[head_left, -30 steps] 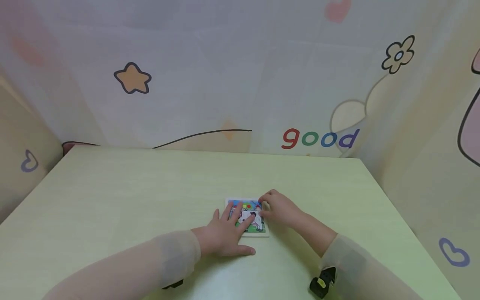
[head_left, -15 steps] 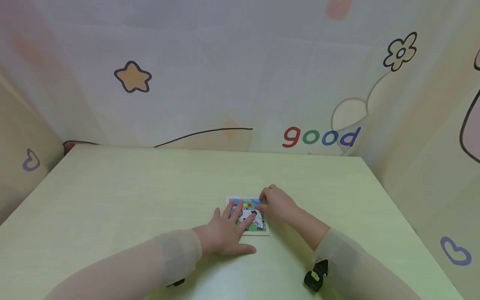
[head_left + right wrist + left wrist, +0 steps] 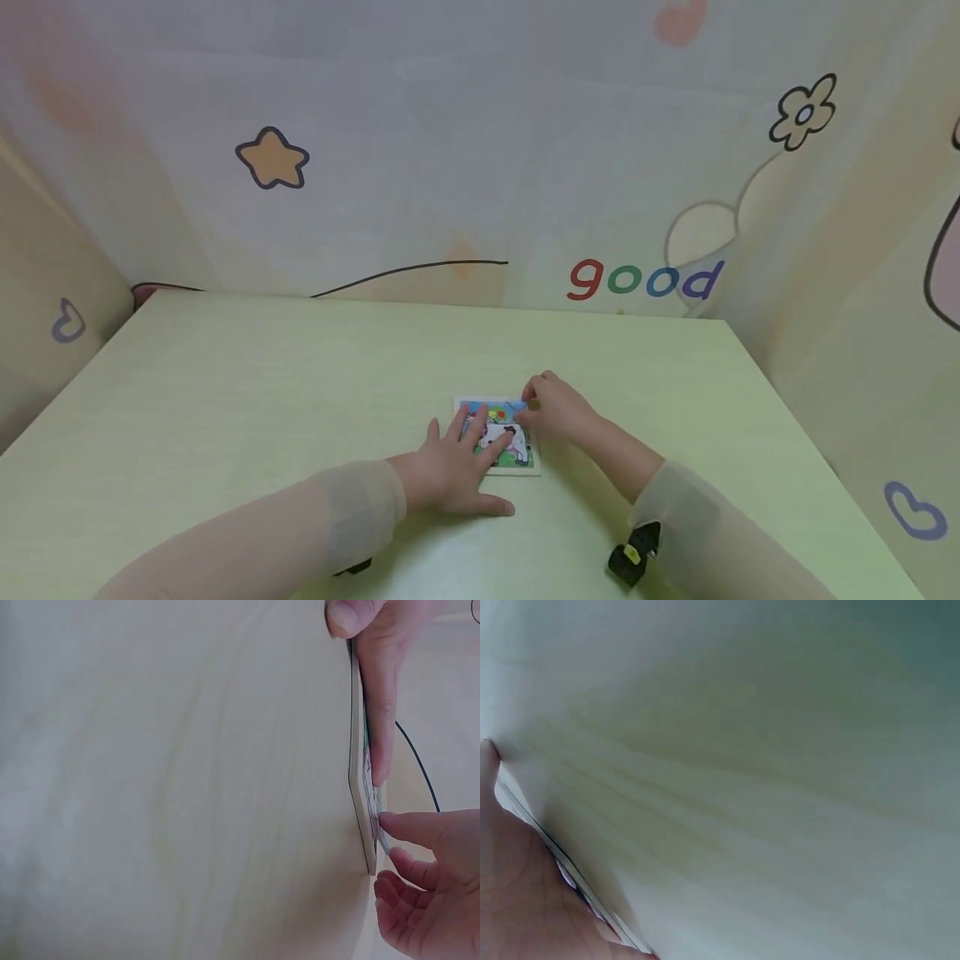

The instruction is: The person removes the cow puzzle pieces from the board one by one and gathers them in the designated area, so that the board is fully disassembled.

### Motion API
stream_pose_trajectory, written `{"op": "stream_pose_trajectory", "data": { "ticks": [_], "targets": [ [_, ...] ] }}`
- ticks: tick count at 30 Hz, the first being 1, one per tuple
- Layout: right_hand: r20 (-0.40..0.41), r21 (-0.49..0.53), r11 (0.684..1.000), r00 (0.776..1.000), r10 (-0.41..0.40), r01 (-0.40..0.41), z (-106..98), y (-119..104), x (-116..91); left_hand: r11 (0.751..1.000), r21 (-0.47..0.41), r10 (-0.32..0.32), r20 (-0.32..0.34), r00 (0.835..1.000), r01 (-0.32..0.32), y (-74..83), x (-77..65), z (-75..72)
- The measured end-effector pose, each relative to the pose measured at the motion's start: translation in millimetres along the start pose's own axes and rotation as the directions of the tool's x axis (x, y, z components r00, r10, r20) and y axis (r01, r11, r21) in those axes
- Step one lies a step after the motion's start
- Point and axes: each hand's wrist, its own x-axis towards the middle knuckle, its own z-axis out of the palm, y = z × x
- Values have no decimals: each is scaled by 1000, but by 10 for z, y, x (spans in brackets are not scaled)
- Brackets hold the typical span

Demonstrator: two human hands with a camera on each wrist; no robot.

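Note:
A small flat picture puzzle [image 3: 517, 457] with a white cow on green and a pale frame lies on the table. My left hand [image 3: 453, 479] is spread over its left and middle part, fingers straight, thumb out on the table. The left wrist view shows the puzzle's edge [image 3: 574, 871] beside that palm. At the far right corner, my right hand [image 3: 561, 408] pinches a thin puzzle piece [image 3: 385, 841] between thumb and index finger. In the right wrist view this piece tilts up from the frame [image 3: 360, 787]. The other right fingers are curled. Much of the picture is hidden under the left hand.
The pale green-yellow table [image 3: 300, 367] extends around the puzzle. A printed cloth backdrop [image 3: 420, 150] stands behind it and at both sides. A black wrist camera [image 3: 630, 560] hangs at the right sleeve.
My right thumb has shifted from the puzzle's right edge up toward the far right corner, and the right wrist moved slightly left. My left hand stays in place on the puzzle.

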Motion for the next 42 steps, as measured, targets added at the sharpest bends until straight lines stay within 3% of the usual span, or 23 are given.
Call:
{"op": "stream_pose_trajectory", "data": {
  "ticks": [10,22,32,42],
  "targets": [
    [-7,151,988,999,-37,38,31,38,15,1000,20,-17,-12,1000,18,24,-43,-4],
    [-82,-17,992,989,-127,126,58,6,-119,999,36,-9,-28,1000,10,33,16,98],
    [3,49,999,1000,-19,19,35,-39,7,999,38,3,-24,1000,-2,39,-12,18],
    [-3,89,995,999,-35,35,-22,-18,52,999,37,-9,-29,1000,10,32,-52,-2]
  ]
}}
